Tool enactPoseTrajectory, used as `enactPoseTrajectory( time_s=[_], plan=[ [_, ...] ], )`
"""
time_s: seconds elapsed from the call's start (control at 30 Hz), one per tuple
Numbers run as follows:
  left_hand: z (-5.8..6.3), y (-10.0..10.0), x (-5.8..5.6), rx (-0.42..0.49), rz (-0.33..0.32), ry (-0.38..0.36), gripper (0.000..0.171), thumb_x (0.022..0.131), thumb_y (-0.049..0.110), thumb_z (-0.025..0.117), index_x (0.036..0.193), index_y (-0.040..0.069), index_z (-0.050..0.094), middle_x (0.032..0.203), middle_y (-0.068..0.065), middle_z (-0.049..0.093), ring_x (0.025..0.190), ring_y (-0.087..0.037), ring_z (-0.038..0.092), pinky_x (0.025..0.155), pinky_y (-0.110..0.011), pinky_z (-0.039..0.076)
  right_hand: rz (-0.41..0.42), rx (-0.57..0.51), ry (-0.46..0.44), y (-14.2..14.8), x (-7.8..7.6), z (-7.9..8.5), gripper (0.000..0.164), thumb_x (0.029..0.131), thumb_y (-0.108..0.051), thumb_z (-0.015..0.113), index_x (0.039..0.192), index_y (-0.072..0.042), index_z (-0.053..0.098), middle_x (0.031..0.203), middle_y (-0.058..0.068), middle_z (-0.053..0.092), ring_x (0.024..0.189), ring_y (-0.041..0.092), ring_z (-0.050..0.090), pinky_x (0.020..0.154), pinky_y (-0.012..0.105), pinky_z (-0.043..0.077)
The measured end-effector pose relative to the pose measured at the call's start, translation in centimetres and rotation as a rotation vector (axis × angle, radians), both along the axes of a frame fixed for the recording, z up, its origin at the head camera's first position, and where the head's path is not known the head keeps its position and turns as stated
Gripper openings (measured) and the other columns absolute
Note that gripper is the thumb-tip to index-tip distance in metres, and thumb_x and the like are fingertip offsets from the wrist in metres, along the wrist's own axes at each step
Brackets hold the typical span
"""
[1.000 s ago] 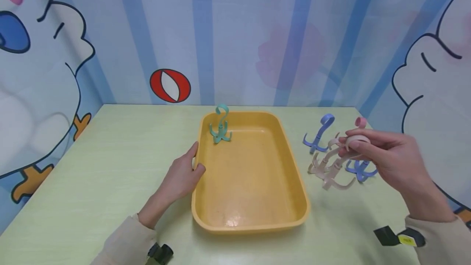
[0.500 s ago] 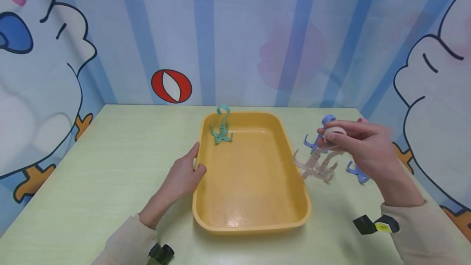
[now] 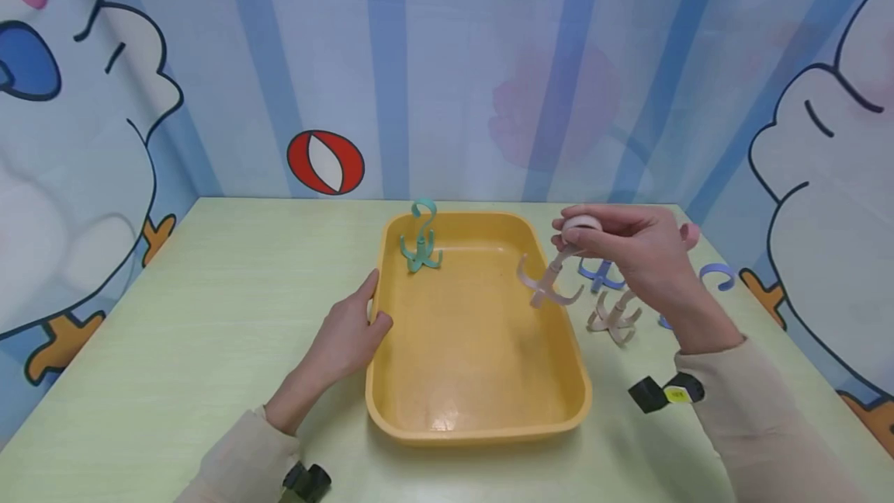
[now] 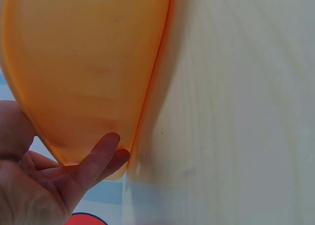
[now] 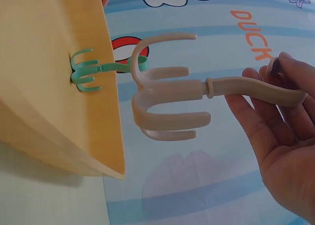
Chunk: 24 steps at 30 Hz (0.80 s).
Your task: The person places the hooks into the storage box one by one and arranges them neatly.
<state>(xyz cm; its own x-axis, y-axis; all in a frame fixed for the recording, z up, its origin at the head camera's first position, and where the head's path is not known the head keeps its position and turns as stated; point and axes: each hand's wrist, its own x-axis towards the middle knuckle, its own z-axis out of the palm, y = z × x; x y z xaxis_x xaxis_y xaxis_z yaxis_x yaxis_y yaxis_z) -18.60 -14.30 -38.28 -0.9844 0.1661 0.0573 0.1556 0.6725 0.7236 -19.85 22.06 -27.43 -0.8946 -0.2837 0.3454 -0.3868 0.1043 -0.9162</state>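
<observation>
My right hand [image 3: 632, 254] pinches the curled top of a beige multi-prong hanging hook [image 3: 548, 286]. The hook hangs prongs-down over the right rim of the yellow tray [image 3: 475, 363]; the right wrist view shows its prongs and stem [image 5: 172, 92] close up, apart from the tray. On the tray's left side, my left hand [image 3: 345, 336] grips the rim, thumb on top. From the left wrist, its fingers [image 4: 101, 156] lie along the tray's outer wall [image 4: 83, 67]. Inside the tray's far left corner stands a green hook [image 3: 421, 254] of the same shape.
Right of the tray, another beige hook [image 3: 615, 322] and a blue hook [image 3: 601, 276] stand on the table [image 3: 174, 317]. A second blue hook [image 3: 719, 274] and a pink curl [image 3: 690, 235] are partly hidden behind my right hand and wrist. A cartoon-printed curtain [image 3: 447, 99] rises behind.
My right hand has carried the beige hook leftward from among the other hooks to over the tray's right rim. The left hand keeps its grip on the tray.
</observation>
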Motion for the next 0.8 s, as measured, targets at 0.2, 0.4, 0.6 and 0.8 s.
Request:
enactPoseTrajectory(
  time_s=[0.2, 0.4, 0.6, 0.8],
  plan=[
    [0.0, 0.0, 0.0, -0.007, 0.0, 0.007, 0.078, 0.096, 0.012, 0.049, 0.166, -0.005, 0.02, 0.158, -0.026, 0.051, 0.068, -0.016, 0.06, 0.063, -0.028, 0.05, -0.007, 0.041, -0.045, -1.4, -1.9, 0.0, 0.032, 0.097, -0.013, 0.076, 0.126, 0.001, 0.075, 0.111, 0.0, 0.082, 0.098, 0.016, 0.08, 0.09, 0.034, 0.062],
    [-0.1, 0.0, -0.2, -0.005, 0.002, -0.011, 0.079, 0.096, 0.013, 0.049, 0.167, -0.003, 0.019, 0.157, -0.025, 0.052, 0.063, -0.014, 0.057, 0.061, -0.028, 0.05, -0.011, 0.036, -0.1, -2.7, -3.7, -0.1, 0.034, 0.097, -0.016, 0.076, 0.127, 0.0, 0.075, 0.108, 0.002, 0.082, 0.098, 0.018, 0.08, 0.091, 0.034, 0.062],
    [-0.2, 0.0, -0.1, 0.0, -0.003, -0.006, 0.078, 0.096, 0.012, 0.049, 0.167, -0.004, 0.019, 0.156, -0.025, 0.053, 0.062, -0.014, 0.057, 0.06, -0.028, 0.05, -0.003, 0.026, -0.112, -3.6, -5.1, -0.4, 0.027, 0.098, -0.016, 0.076, 0.123, -0.006, 0.078, 0.105, 0.002, 0.082, 0.096, 0.018, 0.08, 0.09, 0.034, 0.063],
    [-0.1, -0.1, 0.0, -0.003, 0.001, 0.014, 0.077, 0.096, 0.011, 0.049, 0.166, -0.005, 0.021, 0.151, -0.027, 0.056, 0.061, -0.015, 0.056, 0.06, -0.029, 0.05, 0.008, 0.044, -0.141, -4.2, -6.2, -1.0, 0.031, 0.098, -0.016, 0.075, 0.126, -0.002, 0.076, 0.109, 0.004, 0.082, 0.097, 0.017, 0.08, 0.089, 0.033, 0.063]
  ],
)
